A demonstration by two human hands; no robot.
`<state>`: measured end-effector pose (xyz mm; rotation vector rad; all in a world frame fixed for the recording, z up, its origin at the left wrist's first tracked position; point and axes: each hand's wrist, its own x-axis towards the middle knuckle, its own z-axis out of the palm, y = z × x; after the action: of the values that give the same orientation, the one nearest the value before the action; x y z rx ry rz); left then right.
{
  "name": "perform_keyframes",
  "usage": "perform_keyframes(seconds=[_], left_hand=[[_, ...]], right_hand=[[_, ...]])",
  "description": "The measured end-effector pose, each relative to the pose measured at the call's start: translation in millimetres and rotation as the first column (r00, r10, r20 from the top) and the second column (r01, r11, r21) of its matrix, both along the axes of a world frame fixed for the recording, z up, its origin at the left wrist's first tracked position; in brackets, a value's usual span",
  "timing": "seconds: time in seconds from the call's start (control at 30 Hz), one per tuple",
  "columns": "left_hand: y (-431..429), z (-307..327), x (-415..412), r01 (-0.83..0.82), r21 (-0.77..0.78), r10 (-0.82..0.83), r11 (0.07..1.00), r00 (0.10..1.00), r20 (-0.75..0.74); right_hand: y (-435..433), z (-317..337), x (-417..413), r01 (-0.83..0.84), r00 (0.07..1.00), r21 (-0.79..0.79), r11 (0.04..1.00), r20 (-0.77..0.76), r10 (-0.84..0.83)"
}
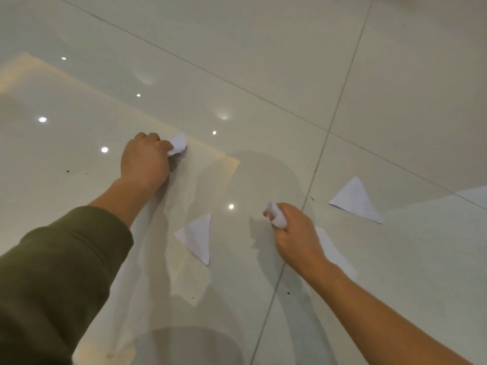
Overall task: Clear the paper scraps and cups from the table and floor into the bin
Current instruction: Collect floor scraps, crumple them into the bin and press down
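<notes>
Hands, two: left hand [143,162], right hand [295,233]. Paper: two crumpled scraps [178,144] [278,218], three flat scraps [197,237] [355,201] [334,251], one partly hidden.

Glossy pale tiled floor [263,61], thin dark grout lines, reflected ceiling spotlights, scattered dark specks

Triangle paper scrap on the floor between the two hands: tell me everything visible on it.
The triangular scrap is a white piece of thin paper with three straight edges, flat and uncrumpled. It lies flat on the glossy tiled floor, one sharp corner pointing toward the camera wearer. It sits between the left hand, which grips the left wad, and the right hand, which grips the right wad. Neither hand touches it, only the floor. Any print is too faint to tell.
</notes>
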<state>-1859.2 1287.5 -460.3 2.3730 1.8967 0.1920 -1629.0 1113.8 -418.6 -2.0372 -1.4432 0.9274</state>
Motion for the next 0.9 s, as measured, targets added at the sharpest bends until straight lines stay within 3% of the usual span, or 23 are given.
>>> perform_keyframes(seconds=[0.17, 0.27, 0.37, 0.47, 0.53, 0.63, 0.8, 0.9], left_hand=[[-57, 19, 18, 0.046, 0.055, -0.059, 0.997, 0.965, 0.256], [-106, 24, 24, 0.186, 0.016, -0.181, 0.982, 0.932, 0.313], [-140, 16, 22, 0.283, -0.09, -0.251, 0.955, 0.931, 0.264], [-162, 5, 27, 0.315, -0.218, -0.293, 0.924, 0.947, 0.131], [-169, 2, 33, 0.261, -0.235, -0.221, 0.936, 0.958, 0.181], [-177, 2, 41, 0.166, -0.268, -0.083, 0.949, 0.952, 0.296], [-186, 6, 45, 0.071, -0.349, 0.037, 0.934, 0.955, 0.294], [-187, 16, 44, 0.121, -0.424, 0.042, 0.898, 0.933, 0.356]], right_hand=[[-9, 4, 24, 0.102, 0.979, -0.112, 0.988, 0.189, -0.08], [-12, 6, 30, 0.11, 0.954, -0.144, 0.983, 0.291, -0.064], [-24, 8, 39, 0.137, 0.902, -0.231, 0.963, 0.431, -0.025], [-44, 2, 48, 0.25, 0.83, -0.434, 0.865, 0.556, 0.039], [-54, -1, 51, 0.308, 0.84, -0.486, 0.818, 0.543, 0.007], [-61, -2, 58, 0.296, 0.853, -0.479, 0.826, 0.522, -0.003], [-73, -6, 64, 0.312, 0.927, -0.311, 0.898, 0.309, -0.215], [-59, 3, 74, 0.353, 0.93, -0.198, 0.915, 0.181, -0.32]])
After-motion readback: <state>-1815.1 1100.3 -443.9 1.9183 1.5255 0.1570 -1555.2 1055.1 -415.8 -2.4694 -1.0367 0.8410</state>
